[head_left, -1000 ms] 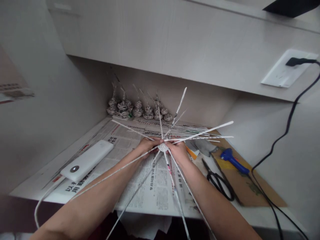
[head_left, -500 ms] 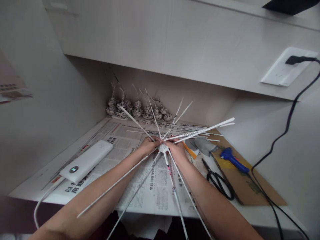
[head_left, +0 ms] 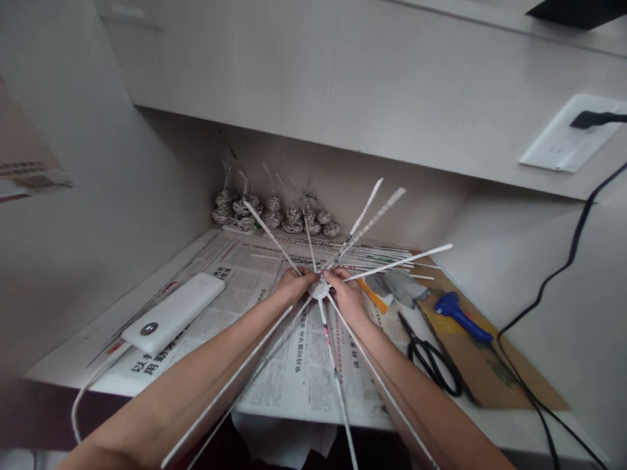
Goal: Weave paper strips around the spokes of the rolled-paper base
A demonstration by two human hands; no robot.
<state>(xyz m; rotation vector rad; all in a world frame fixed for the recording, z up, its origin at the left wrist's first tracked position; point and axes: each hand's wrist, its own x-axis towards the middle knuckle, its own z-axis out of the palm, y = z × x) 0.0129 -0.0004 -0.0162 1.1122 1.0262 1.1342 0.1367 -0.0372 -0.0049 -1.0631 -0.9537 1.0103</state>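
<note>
Between my two hands is a small round woven paper base [head_left: 321, 289], with several long rolled-paper strips fanning out from it on all sides. My left hand [head_left: 297, 284] grips its left edge, fingers closed. My right hand [head_left: 344, 290] pinches the upper right edge, where strips cross near the thumb. Some paper strips [head_left: 360, 222] point up and away to the right. Others run down over the forearms towards my lap. Exactly which strip each set of fingertips holds is too small to tell.
Sheets of newspaper [head_left: 274, 385] cover the desk. A white power bank [head_left: 174, 313] with a cable lies left. Black scissors [head_left: 431, 359], a blue-handled tool [head_left: 463, 316] and cardboard [head_left: 519, 378] lie right. Several woven gourds [head_left: 274, 212] and loose paper strips [head_left: 382, 251] stand or lie behind.
One strip at the right has swung up and left, now beside another upward-pointing strip and blurred. Both hands stay on the woven base. The camera view has shifted slightly.
</note>
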